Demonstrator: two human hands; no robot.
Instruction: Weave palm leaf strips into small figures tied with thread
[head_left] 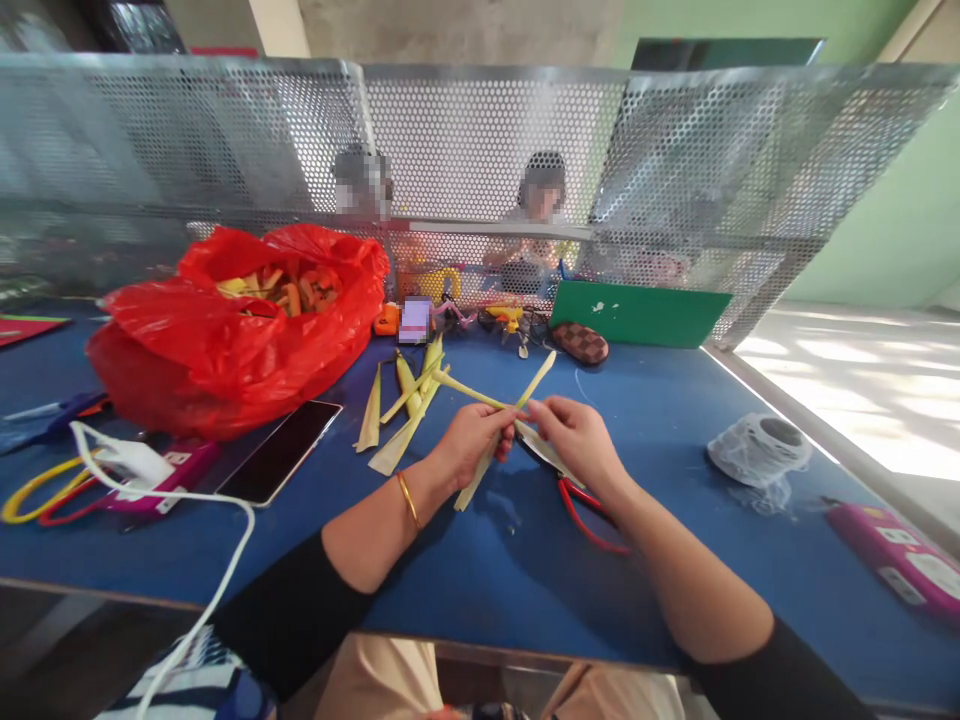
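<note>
My left hand (476,440) pinches pale yellow-green leaf strips (537,380) where they cross in front of me. One strip slants up to the right, another reaches to the upper left, and a tail hangs below my left fingers. My right hand (576,432) has its thumb and fingers closed at the same crossing; the fingertips touch the strips there. Under the right hand lies a pair of red-handled scissors (592,525), partly hidden by the wrist. More leaf strips (405,405) lie in a loose pile just beyond my left hand.
A red plastic bag (157,350) full of orange and yellow pieces stands at left. Near it lie a phone (281,452), a white cable (244,540) and a purple power strip (180,470). A plastic-wrapped roll (757,450) sits right. Behind rises a perforated metal screen (465,130), with people beyond.
</note>
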